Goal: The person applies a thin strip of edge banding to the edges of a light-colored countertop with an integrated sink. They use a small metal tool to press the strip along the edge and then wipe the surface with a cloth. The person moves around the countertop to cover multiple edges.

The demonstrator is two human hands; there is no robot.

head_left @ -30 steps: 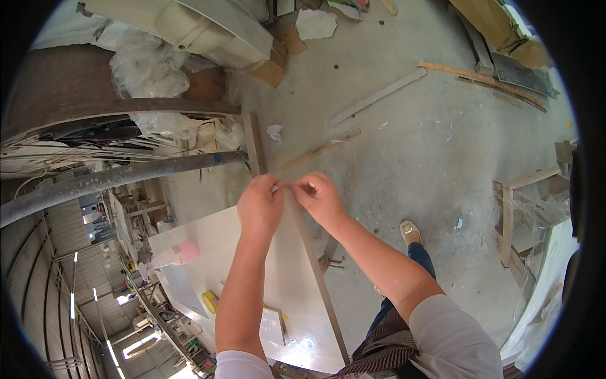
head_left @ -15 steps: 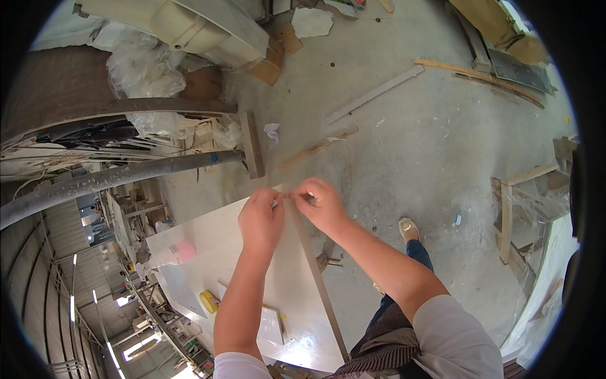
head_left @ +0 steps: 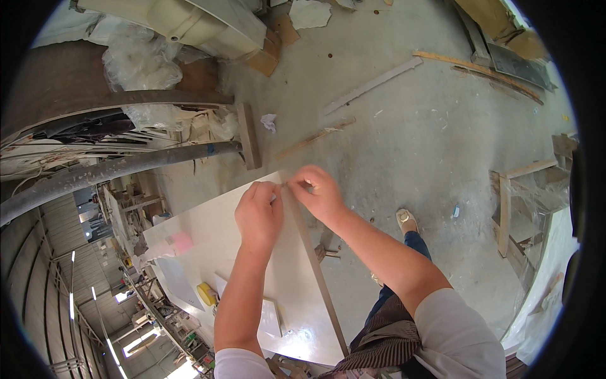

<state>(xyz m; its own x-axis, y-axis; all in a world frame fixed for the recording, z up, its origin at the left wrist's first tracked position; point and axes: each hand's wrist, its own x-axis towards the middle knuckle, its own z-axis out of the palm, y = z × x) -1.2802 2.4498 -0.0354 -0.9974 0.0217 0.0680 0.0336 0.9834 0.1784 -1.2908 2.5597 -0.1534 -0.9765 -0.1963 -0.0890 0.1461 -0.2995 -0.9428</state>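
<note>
A glossy white slab (head_left: 221,234) lies flat in front of me, its right edge running toward my body. My left hand (head_left: 260,215) rests with curled fingers on the slab's far right corner. My right hand (head_left: 317,191) pinches something very small and thin at that same corner, just over the edge; what it is I cannot make out. The fingertips of both hands nearly touch.
On the slab lie a pink block (head_left: 180,242), a yellow object (head_left: 206,294) and a small white tile piece (head_left: 270,318). A grey pipe (head_left: 113,169) and a brown plank (head_left: 247,136) lie to the left. Wooden strips (head_left: 372,83) and a wooden frame (head_left: 514,205) stand on the concrete floor.
Both hands have stayed together at the slab's corner and shifted slightly toward me and to the right in the picture. The pinch looks the same.
</note>
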